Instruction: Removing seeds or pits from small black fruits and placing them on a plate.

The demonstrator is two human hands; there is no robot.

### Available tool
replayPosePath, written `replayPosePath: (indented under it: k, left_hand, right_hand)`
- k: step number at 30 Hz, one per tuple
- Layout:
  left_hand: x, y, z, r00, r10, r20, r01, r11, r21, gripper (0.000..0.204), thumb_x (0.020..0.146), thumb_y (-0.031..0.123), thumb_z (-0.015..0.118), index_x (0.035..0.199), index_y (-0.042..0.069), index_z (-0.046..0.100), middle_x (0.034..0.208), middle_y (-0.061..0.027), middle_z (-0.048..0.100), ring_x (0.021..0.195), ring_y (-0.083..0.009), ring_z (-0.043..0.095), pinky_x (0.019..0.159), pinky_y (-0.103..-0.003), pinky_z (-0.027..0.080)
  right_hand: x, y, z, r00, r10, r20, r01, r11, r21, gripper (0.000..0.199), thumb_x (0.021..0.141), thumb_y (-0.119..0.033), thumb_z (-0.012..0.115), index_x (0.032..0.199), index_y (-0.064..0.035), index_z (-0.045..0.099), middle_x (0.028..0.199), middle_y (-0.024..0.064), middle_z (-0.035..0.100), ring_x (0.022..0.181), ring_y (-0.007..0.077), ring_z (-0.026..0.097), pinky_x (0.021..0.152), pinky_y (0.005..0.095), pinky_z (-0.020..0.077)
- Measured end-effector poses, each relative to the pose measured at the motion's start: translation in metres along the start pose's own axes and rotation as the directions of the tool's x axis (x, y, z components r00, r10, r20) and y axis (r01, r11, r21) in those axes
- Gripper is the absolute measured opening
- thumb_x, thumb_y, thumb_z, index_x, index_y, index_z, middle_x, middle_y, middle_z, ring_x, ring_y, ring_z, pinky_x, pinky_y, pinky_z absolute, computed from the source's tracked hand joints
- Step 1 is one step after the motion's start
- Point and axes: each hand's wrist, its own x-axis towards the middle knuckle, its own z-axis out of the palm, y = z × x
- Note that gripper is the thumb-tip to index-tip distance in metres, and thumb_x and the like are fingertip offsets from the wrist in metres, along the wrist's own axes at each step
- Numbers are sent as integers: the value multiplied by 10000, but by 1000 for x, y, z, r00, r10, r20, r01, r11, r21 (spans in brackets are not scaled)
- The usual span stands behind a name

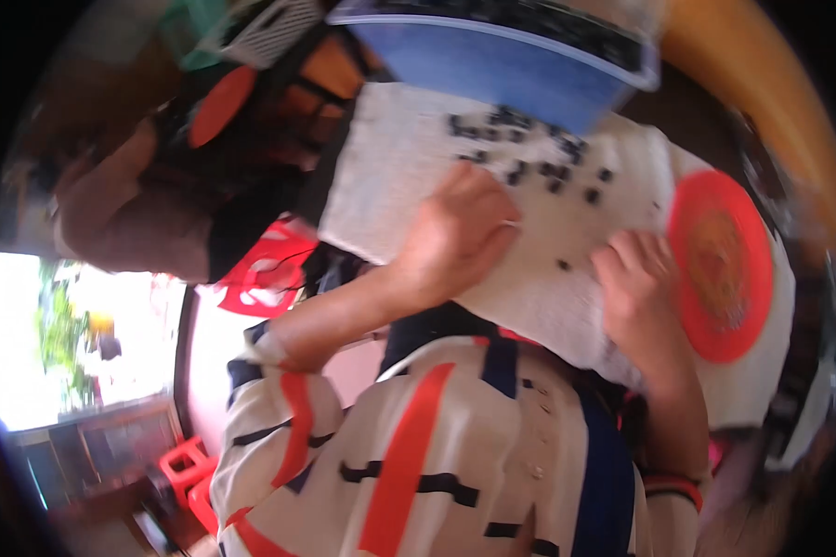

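Note:
Small black pieces [515,174] lie scattered on a white cloth-covered table [372,176], too blurred for me to name. My left hand [464,232] is closed over the cloth, just on the near side of the scattered pieces. Its fingers curl out of sight, so what they hold, if anything, is hidden. My right hand [636,288] has its fingers bent together low over the cloth, beside a red round plate [683,251]. Anything in its fingertips is too small to make out. A single black piece [564,265] sits between my two hands.
A blue plastic bin [502,70] full of dark pieces stands at the table's far edge. Small bits lie in the red plate at the right. Another person's arm [130,213] shows at the left, near a red stool [274,269].

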Motion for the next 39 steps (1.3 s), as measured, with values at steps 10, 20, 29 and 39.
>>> replayPosePath:
  k: [10,20,29,39]
  left_hand:
    - [-21,-17,-17,983,-65,-169,85,989,118,248,697,31,730,933,40,653,962,-114,598,914,-339,562,794,-409,493]
    - [19,-39,-3,991,-63,-119,96,949,299,513,677,275,806,1116,49,667,1101,-146,593,1071,-353,523,939,-426,446]
    - [7,-25,-11,977,-135,-164,162,973,163,332,735,33,749,1064,60,707,1146,-128,640,1085,-334,568,919,-392,478]
    - [-9,-23,-16,929,-238,-285,282,951,127,195,714,4,717,907,37,716,954,-112,662,929,-312,594,842,-392,493]
  right_hand:
    - [0,-10,-2,999,29,41,-26,997,-70,96,796,7,554,889,-7,569,877,152,519,882,355,545,804,453,437]
    - [-3,-8,-7,994,85,75,-84,996,-7,140,788,18,575,921,-17,599,902,141,543,920,348,555,828,453,441]
    - [-7,3,-9,997,76,5,-76,997,19,114,766,13,574,869,-33,593,884,117,564,900,314,571,797,418,439]
    - [-13,3,-12,994,100,37,-100,995,8,103,739,23,581,831,-24,589,886,115,578,912,310,576,798,414,445]
